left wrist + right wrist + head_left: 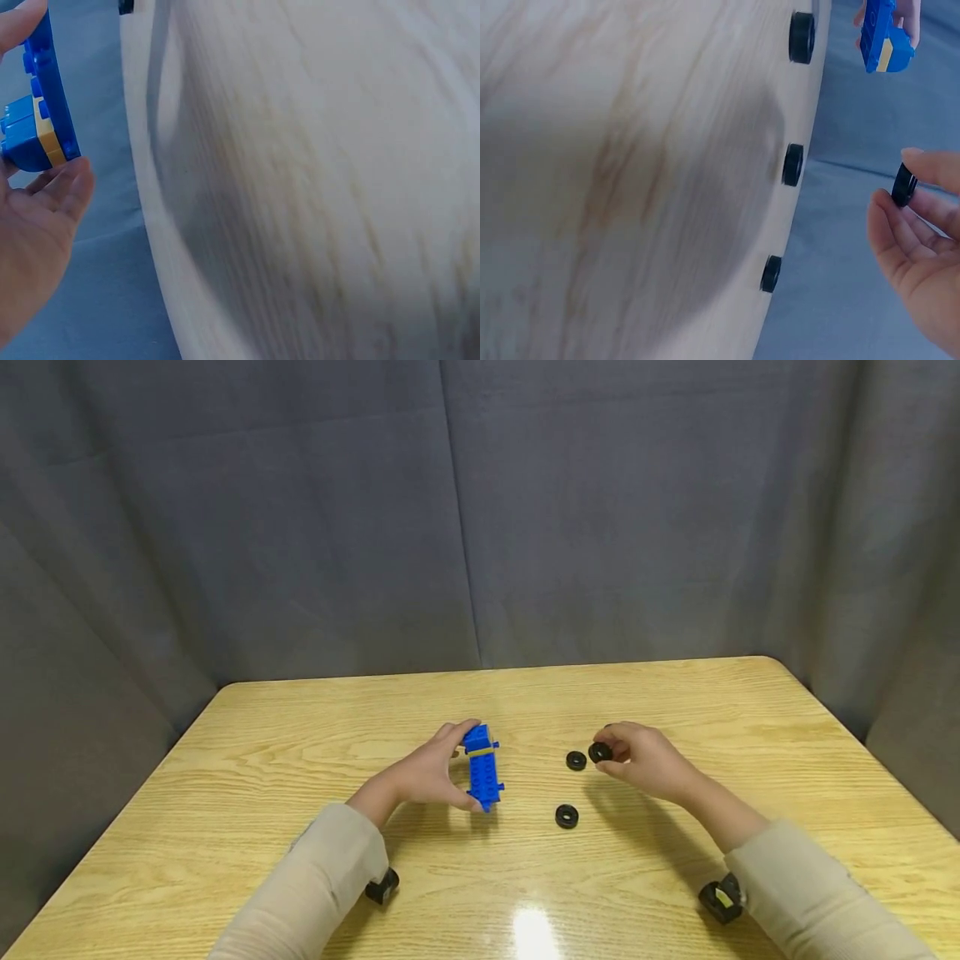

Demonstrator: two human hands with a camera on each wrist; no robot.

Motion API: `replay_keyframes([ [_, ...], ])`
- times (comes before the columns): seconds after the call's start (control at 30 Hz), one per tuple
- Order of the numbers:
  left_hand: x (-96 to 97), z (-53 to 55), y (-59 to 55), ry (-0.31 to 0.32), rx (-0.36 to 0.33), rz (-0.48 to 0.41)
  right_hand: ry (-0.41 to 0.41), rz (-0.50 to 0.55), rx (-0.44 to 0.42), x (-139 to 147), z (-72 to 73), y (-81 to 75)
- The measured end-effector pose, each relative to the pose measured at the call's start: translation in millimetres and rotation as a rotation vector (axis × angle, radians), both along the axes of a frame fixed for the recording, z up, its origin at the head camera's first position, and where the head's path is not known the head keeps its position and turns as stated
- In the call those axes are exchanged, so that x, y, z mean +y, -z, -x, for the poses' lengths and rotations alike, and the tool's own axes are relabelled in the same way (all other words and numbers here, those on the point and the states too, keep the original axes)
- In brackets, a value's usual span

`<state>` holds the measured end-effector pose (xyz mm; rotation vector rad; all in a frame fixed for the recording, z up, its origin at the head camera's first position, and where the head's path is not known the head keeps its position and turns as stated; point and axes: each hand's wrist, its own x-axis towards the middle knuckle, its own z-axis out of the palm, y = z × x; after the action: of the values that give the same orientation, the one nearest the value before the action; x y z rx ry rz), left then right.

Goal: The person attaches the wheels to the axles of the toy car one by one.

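Note:
My left hand (431, 770) grips a blue toy car body (485, 772) by its two ends, between thumb and fingers. It has studs on top, a thin yellow layer under a blue block at the far end, and small pegs at the sides. In the left wrist view the same car body (46, 97) is held up off the table. My right hand (645, 760) pinches a small black toy tire (600, 752) between thumb and fingers. The held tire (904, 185) appears edge-on in the right wrist view, above the tabletop.
Black tires lie on the wooden table (465, 893): one nearer me (567, 816), one farther off (576, 761). A third tire (771, 274) shows in the right wrist view; in the head view the right hand mostly hides it. Grey curtains (480, 527) enclose the table's back and sides.

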<state>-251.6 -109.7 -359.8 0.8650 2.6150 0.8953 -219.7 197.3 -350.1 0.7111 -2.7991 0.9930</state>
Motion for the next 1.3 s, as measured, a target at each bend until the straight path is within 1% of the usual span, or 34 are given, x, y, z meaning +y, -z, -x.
replay_keyframes([
  [0.2, -0.4, -7.7, -5.7, 0.011, -0.013, -0.049, -0.031, 0.010, 0.036, -8, -4.1, -4.5],
  [0.3, 0.1, -11.7, -7.2, 0.025, -0.007, -0.069, -0.052, 0.020, 0.058, -12, -5.8, -6.2],
  [0.53, 5.0, -18.6, -6.5, 0.063, 0.008, -0.096, -0.076, 0.037, 0.096, -16, -7.3, -5.5],
  [0.73, 8.5, -22.1, -6.6, 0.084, 0.005, -0.116, -0.083, 0.059, 0.095, -20, -8.5, -3.4],
  [0.8, 9.8, -23.0, -6.6, 0.088, 0.015, -0.120, -0.085, 0.064, 0.086, -22, -9.4, -3.2],
  [0.97, 13.6, -24.1, -6.4, 0.091, 0.025, -0.131, -0.089, 0.062, 0.054, -26, -11.8, -1.8],
  [1.1, 15.8, -25.3, -6.8, 0.092, 0.028, -0.140, -0.100, 0.058, 0.060, -29, -13.8, -0.8],
  [1.3, 16.9, -27.2, -8.4, 0.076, 0.045, -0.139, -0.110, 0.054, 0.059, -33, -17.6, -2.5],
])
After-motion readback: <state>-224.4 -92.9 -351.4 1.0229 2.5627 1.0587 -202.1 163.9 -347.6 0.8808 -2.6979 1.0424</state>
